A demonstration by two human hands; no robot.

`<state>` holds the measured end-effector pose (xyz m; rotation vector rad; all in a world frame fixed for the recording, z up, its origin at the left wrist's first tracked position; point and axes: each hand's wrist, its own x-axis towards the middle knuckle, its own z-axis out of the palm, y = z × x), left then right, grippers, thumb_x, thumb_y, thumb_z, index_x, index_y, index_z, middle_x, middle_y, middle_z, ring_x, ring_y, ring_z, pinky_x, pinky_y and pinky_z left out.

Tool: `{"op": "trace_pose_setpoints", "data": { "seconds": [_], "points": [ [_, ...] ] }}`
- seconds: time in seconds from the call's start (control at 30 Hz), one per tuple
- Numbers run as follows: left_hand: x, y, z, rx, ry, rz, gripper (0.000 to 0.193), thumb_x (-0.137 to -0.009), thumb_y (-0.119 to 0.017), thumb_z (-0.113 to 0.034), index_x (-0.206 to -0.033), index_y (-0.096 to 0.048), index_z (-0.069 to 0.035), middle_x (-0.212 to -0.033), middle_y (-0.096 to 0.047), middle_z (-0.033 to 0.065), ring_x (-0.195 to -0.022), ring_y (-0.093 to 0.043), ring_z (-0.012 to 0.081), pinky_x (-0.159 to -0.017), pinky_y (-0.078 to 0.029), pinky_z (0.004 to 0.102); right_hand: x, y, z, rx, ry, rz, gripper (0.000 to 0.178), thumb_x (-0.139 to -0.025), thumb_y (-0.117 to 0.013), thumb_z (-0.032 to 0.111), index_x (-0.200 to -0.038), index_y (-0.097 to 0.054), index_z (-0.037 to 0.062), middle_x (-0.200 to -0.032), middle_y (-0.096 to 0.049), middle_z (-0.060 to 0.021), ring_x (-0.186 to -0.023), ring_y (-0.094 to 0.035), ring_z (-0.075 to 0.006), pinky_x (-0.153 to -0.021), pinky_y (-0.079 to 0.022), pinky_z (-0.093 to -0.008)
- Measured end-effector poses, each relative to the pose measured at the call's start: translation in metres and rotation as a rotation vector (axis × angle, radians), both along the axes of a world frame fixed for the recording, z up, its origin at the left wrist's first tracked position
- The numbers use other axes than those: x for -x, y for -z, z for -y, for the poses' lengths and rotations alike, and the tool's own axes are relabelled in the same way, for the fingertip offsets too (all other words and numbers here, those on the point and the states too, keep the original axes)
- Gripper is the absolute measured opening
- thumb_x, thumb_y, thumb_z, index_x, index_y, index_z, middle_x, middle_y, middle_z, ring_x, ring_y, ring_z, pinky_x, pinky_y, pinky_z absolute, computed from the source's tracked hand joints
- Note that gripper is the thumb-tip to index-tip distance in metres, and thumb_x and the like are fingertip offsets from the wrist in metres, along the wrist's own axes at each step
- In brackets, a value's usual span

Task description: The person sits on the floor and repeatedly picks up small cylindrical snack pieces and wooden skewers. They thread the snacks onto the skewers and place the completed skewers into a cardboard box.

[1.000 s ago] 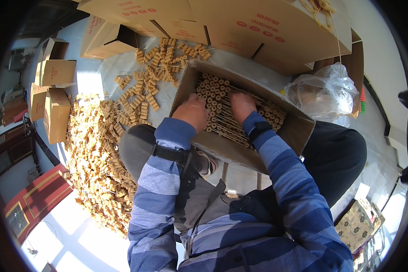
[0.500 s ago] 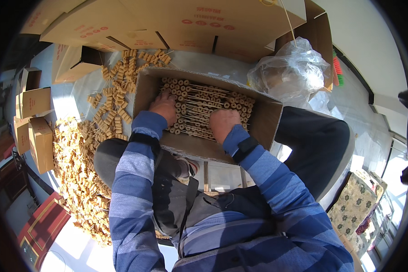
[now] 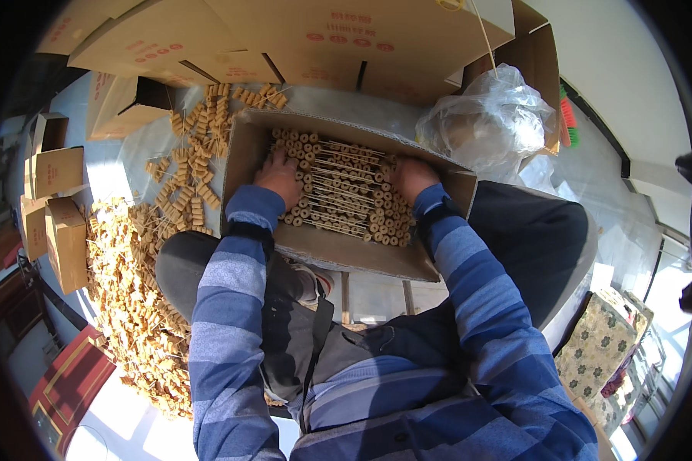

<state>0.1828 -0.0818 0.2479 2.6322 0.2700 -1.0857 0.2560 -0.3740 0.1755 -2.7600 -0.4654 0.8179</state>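
Observation:
An open cardboard box (image 3: 346, 257) stands between my legs, packed with skewered tan rolls (image 3: 388, 215). The rolls have ring-shaped ends and lie in blocks at both sides. Thin wooden sticks (image 3: 342, 188) run across the middle between these blocks. Inside the box, my left hand (image 3: 281, 178) lies open against the left block, its fingers stretched over the roll ends. My right hand (image 3: 414, 179) rests at the far right of the rolls, near the box's right wall. Its fingers reach forward along the block, open, with the tips partly hidden.
Loose skewered rolls (image 3: 184, 173) lie beyond the box's left side, and a large heap (image 3: 134, 307) sits beside my left knee. Big cardboard cartons (image 3: 300, 46) stand along the far side. Crumpled clear plastic (image 3: 492, 115) lies far right; smaller cartons (image 3: 68, 230) stand left.
My right hand has moved from the sticks in the middle to the right end of the rolls, and its closed fingers have opened. My left hand stays on the left block, fingers more spread.

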Motion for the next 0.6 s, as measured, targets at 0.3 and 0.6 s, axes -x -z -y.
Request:
{"op": "trace_pose_setpoints", "data": {
  "seconds": [0.3, 0.6],
  "points": [
    [0.005, -0.005, -0.004, -0.019, 0.029, 0.051, 0.056, -0.091, -0.062, -0.023, -0.144, -0.051, -0.007, -0.157, -0.032, 0.0218, -0.142, -0.036, 0.0429, -0.116, -0.035, 0.0506, 0.000, -0.031, -0.008, 0.055, -0.028, -0.035, 0.033, -0.095, -0.061, 0.034, -0.113, -0.071, 0.0079, -0.110, -0.071, -0.0204, -0.103, -0.068, -0.0380, -0.089, -0.055, -0.0486],
    [0.022, -0.081, -0.033, 0.323, -0.172, 0.420, 0.049, -0.100, -0.055, -0.028, -0.140, -0.050, 0.000, -0.142, -0.052, 0.0239, -0.126, -0.054, 0.0428, -0.109, -0.042, 0.0451, 0.000, -0.120, -0.033, 0.164, -0.185, -0.107, 0.037, -0.092, -0.066, 0.042, -0.108, -0.072, 0.0099, -0.102, -0.073, -0.0167, -0.095, -0.070, -0.0368, -0.084, -0.056, -0.0461]
  ]
}}
